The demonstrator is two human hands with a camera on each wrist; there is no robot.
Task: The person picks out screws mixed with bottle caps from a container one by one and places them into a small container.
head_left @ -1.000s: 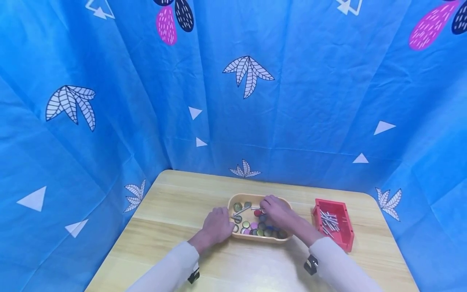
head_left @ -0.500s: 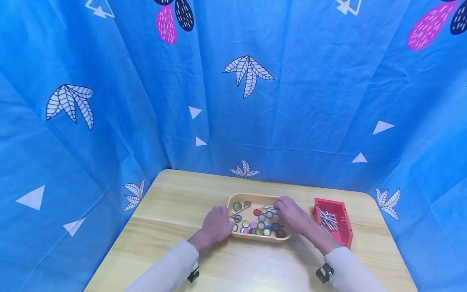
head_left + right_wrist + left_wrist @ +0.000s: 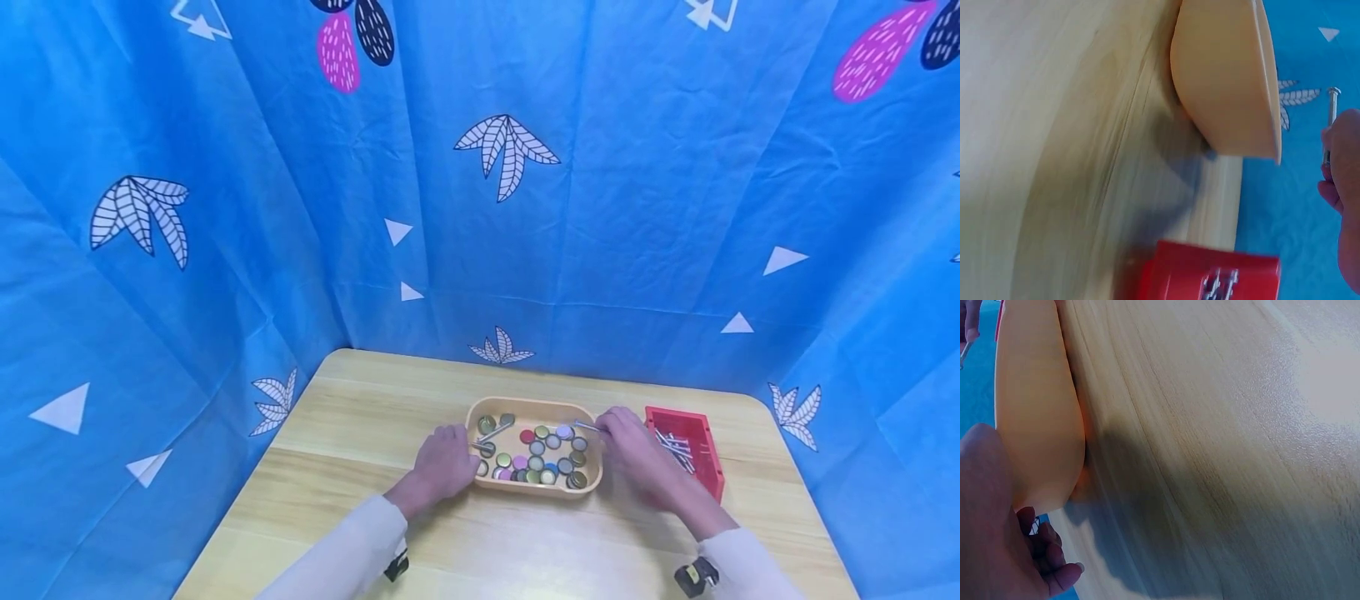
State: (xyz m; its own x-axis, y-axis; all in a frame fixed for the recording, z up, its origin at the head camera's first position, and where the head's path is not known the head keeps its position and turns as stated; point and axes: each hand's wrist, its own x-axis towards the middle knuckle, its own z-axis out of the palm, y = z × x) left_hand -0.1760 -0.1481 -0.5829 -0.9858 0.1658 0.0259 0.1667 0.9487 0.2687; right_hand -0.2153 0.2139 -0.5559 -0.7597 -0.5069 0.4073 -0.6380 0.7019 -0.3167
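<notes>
A beige tray [image 3: 536, 489] holds several bottle caps [image 3: 536, 462] in mixed colours. Two metal bolts [image 3: 496, 432] lie among caps at the tray's left end. My left hand [image 3: 445, 461] grips that end; in the left wrist view its thumb is at the rim and its fingers curl against the outside wall. My right hand [image 3: 633, 446] pinches a silver bolt [image 3: 1333, 107] between thumb and fingers, its head pointing away from the hand. In the head view this hand is just past the tray's right end, and the bolt's head end overlaps the tray rim.
A red plastic bin [image 3: 711, 471] stands right of the tray with several bolts [image 3: 678, 450] inside; my right forearm partly covers it. The pale wooden table [image 3: 375, 408] backs onto a blue patterned curtain [image 3: 645, 208].
My right hand has moved right from over the middle of the tray to beyond its right end, carrying the bolt and uncovering more caps. The left hand stays on the tray.
</notes>
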